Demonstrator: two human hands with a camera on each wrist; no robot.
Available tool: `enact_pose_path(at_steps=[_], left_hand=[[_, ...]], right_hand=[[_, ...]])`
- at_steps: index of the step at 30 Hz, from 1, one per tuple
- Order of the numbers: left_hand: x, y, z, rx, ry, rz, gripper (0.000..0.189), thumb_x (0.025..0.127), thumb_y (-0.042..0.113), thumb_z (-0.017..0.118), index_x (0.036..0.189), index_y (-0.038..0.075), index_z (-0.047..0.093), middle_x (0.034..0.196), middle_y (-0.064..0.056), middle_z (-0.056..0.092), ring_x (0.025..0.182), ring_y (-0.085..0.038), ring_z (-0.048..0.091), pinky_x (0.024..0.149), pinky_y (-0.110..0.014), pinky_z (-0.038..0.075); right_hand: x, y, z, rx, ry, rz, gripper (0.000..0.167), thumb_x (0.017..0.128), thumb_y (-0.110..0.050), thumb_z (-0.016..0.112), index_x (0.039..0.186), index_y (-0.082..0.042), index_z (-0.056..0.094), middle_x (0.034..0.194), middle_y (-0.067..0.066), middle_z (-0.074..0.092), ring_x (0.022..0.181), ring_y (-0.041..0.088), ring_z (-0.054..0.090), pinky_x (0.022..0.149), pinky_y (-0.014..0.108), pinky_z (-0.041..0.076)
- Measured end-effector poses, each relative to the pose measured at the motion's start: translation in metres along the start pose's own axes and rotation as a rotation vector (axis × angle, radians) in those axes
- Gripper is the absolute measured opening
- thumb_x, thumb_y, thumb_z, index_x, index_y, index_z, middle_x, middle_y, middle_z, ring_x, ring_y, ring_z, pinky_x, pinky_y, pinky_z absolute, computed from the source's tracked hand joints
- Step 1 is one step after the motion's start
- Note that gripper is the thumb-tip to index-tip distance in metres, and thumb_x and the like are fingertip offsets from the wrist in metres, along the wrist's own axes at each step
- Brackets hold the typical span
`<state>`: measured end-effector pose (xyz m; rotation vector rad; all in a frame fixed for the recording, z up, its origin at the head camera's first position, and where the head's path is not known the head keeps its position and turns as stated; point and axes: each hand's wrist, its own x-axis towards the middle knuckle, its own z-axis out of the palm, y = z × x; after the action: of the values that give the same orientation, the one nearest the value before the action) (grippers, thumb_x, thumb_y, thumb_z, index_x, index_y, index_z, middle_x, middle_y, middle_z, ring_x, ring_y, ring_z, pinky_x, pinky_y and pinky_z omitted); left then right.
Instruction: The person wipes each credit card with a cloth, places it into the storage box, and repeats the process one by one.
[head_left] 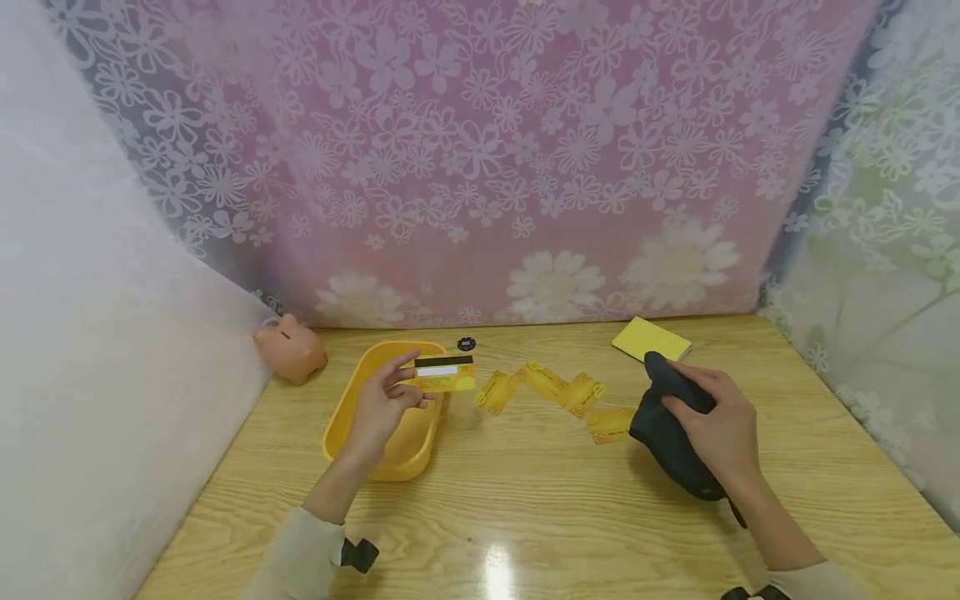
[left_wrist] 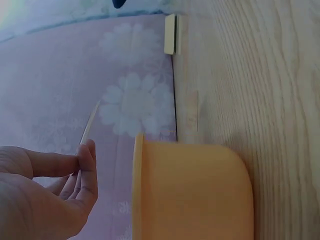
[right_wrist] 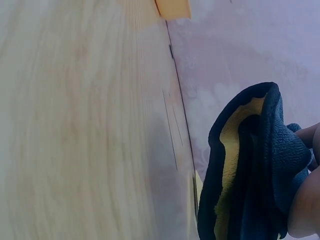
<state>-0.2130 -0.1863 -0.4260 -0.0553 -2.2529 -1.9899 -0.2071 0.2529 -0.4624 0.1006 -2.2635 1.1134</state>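
Just below centre in the head view, the black chip [head_left: 466, 343] shows digits, seemingly 100 upside down! Print on the raised card [head_left: 465, 382] and yellow cards [head_left: 543, 381]? Too tiny to read.

Piggy bank [head_left: 291, 352] left of tub [head_left: 401, 473]; poker chip [head_left: 466, 343] right-rear; four cards [head_left: 543, 382] on table [head_left: 480, 508] between tub and pouch [head_left: 670, 446]; notebook [head_left: 649, 338] behind pouch.

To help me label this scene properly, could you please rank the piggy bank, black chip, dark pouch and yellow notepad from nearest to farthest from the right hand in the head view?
1. Dark pouch: held in the right hand.
2. Yellow notepad: just beyond the hand, slightly left.
3. Black chip: well to the left, toward the back.
4. Piggy bank: far left.
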Motion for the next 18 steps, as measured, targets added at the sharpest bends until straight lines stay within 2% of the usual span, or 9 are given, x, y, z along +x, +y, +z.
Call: enact_pose_path(at_steps=[5, 9, 11, 16, 18], left_hand=[[0.012, -0.002, -0.027, 0.068, -0.015, -0.014, 0.064, 0.097, -0.014, 0.057, 0.155, 0.011, 0.049, 0.135, -0.021, 0.052, 0.102, -0.039, 0.074, 0.082, -0.03, 0.062], [0.024, -0.008, -0.047, 0.12, -0.013, -0.048, 0.064, 0.098, -0.012, 0.055, 0.158, 0.012, 0.046, 0.142, -0.023, 0.049, 0.106, -0.036, 0.073, 0.078, -0.023, 0.06], [0.029, -0.012, -0.054, 0.134, -0.007, -0.067, 0.064, 0.099, -0.012, 0.054, 0.158, 0.011, 0.045, 0.144, -0.025, 0.047, 0.106, -0.035, 0.073, 0.078, -0.023, 0.06], [0.039, -0.021, -0.06, 0.188, -0.019, -0.107, 0.064, 0.098, -0.013, 0.055, 0.158, 0.003, 0.041, 0.145, -0.029, 0.045, 0.105, -0.036, 0.073, 0.085, -0.034, 0.062], [0.041, -0.025, -0.059, 0.208, -0.043, -0.126, 0.064, 0.097, -0.013, 0.055, 0.158, 0.0, 0.041, 0.145, -0.03, 0.045, 0.104, -0.037, 0.074, 0.09, -0.042, 0.061]], right_hand=[[0.001, 0.006, -0.008, -0.008, 0.006, 0.007, 0.051, 0.086, -0.007, 0.085, 0.134, -0.019, 0.073, 0.124, 0.01, 0.066, 0.105, -0.017, 0.045, 0.083, 0.003, 0.038], [-0.001, 0.008, -0.013, -0.021, -0.005, 0.037, 0.05, 0.088, -0.009, 0.085, 0.135, -0.02, 0.072, 0.125, 0.009, 0.066, 0.105, -0.016, 0.045, 0.082, 0.004, 0.038], [-0.001, 0.008, -0.015, -0.028, -0.008, 0.046, 0.05, 0.088, -0.01, 0.084, 0.136, -0.021, 0.072, 0.125, 0.009, 0.066, 0.106, -0.012, 0.048, 0.082, 0.005, 0.038], [-0.002, 0.01, -0.017, -0.05, 0.004, 0.047, 0.05, 0.088, -0.01, 0.084, 0.135, -0.02, 0.072, 0.125, 0.009, 0.065, 0.107, 0.0, 0.054, 0.082, 0.006, 0.038], [-0.003, 0.011, -0.018, -0.056, 0.01, 0.047, 0.05, 0.088, -0.009, 0.084, 0.135, -0.021, 0.073, 0.124, 0.009, 0.066, 0.107, -0.004, 0.053, 0.082, 0.005, 0.039]])
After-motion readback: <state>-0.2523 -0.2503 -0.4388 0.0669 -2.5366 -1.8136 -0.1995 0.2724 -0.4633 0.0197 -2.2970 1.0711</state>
